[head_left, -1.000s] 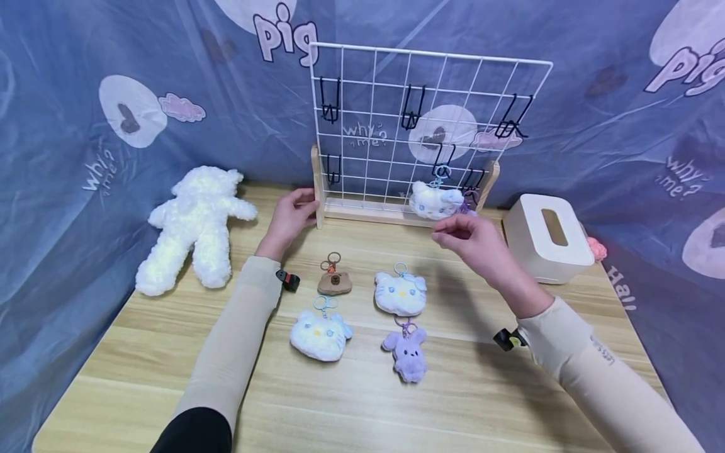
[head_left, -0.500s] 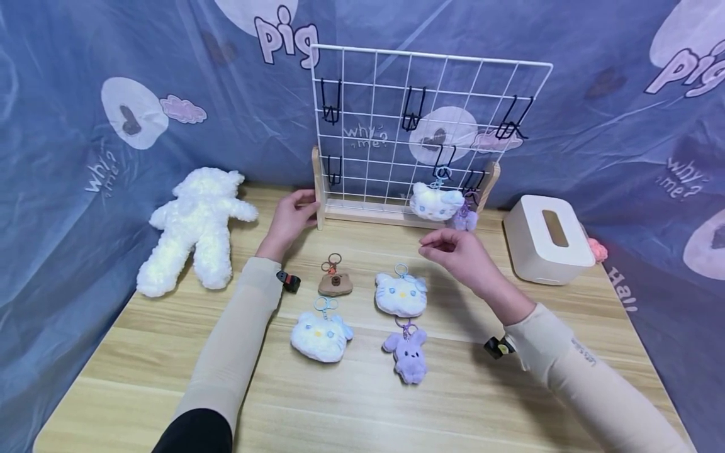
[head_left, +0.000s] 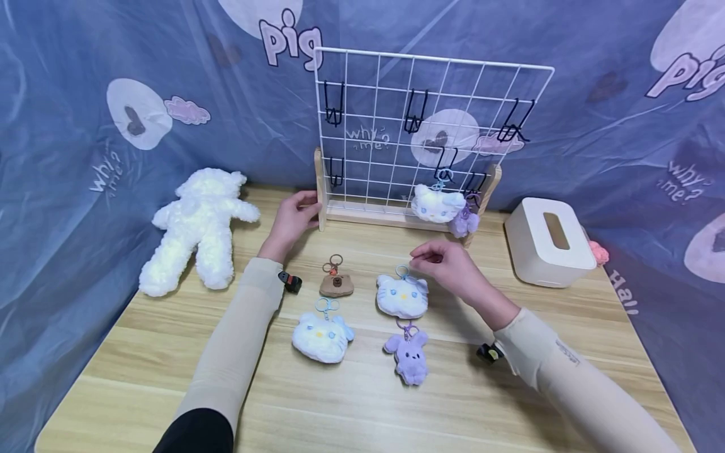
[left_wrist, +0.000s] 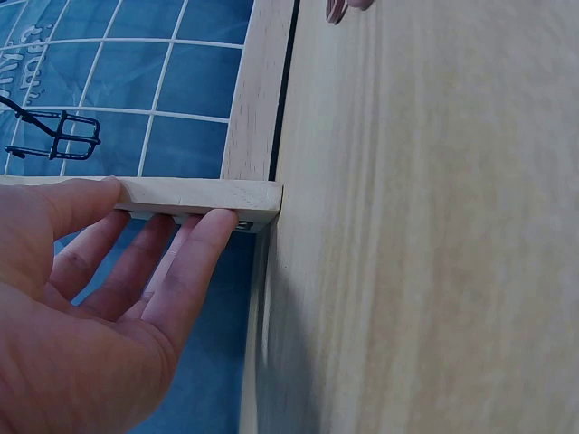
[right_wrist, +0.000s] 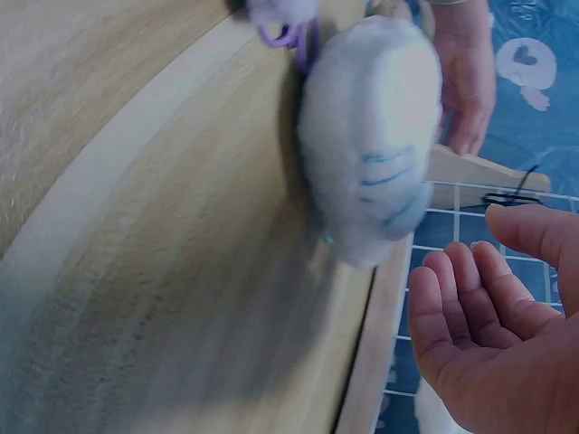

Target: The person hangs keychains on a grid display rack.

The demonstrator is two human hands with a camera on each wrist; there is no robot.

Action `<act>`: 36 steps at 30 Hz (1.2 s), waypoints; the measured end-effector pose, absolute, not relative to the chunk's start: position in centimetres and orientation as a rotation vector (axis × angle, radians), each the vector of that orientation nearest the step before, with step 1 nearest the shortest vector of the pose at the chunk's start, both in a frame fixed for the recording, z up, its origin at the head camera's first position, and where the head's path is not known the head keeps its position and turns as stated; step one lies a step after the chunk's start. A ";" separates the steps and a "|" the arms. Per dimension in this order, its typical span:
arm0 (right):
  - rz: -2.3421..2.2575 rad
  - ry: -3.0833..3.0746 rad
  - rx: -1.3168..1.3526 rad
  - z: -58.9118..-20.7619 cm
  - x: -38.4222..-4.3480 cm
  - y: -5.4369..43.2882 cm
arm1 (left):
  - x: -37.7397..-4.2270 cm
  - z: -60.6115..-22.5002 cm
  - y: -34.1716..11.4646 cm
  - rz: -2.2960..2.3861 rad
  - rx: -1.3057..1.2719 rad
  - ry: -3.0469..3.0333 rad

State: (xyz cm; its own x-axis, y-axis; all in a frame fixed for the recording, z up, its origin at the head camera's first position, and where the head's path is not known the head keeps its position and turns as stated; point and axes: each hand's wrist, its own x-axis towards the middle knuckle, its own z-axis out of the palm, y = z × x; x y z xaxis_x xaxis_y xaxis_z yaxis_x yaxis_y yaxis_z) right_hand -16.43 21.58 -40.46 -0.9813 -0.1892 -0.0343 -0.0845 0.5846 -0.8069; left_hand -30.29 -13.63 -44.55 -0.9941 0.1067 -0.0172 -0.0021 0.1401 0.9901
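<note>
My left hand [head_left: 293, 217] pinches the left wooden post of the white wire grid rack [left_wrist: 204, 194], thumb on one face and fingers on the other. My right hand [head_left: 447, 264] has its fingertips close beside the blue ring of a white plush cat keychain [head_left: 403, 297]. Seen from the right wrist, that hand [right_wrist: 498, 316] is relaxed and holds nothing. Below that keychain lies a purple bunny keychain [head_left: 410, 360]. To the left are a brown plush keychain [head_left: 337, 285] and another white cat keychain [head_left: 321, 338].
Several black hooks [head_left: 415, 113] sit on the grid. From the lower ones at right hang a white cat keychain [head_left: 435, 204] and a purple plush keychain [head_left: 464, 223]. A white tissue box [head_left: 544, 242] stands to the right, and a white plush doll [head_left: 201, 229] lies to the left.
My right hand has moved down and left, away from the keychains hanging on the rack, to the cat keychain on the table. The left hand stays at the post.
</note>
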 end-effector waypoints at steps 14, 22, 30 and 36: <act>-1.214 2.638 -0.197 -42.7 -18.9 21.5 | -30.5 -44.6 -13.6 1.991 0.097 2.309; -1.118 2.651 -0.225 -43.5 -19.4 21.0 | -30.4 -44.6 -13.6 1.996 0.102 2.310; -1.029 2.703 -0.299 -43.9 -19.7 20.9 | -30.4 -44.6 -13.7 1.988 0.100 2.323; -0.978 2.717 -0.316 -43.7 -19.6 20.7 | -30.3 -44.5 -13.6 1.994 0.092 2.315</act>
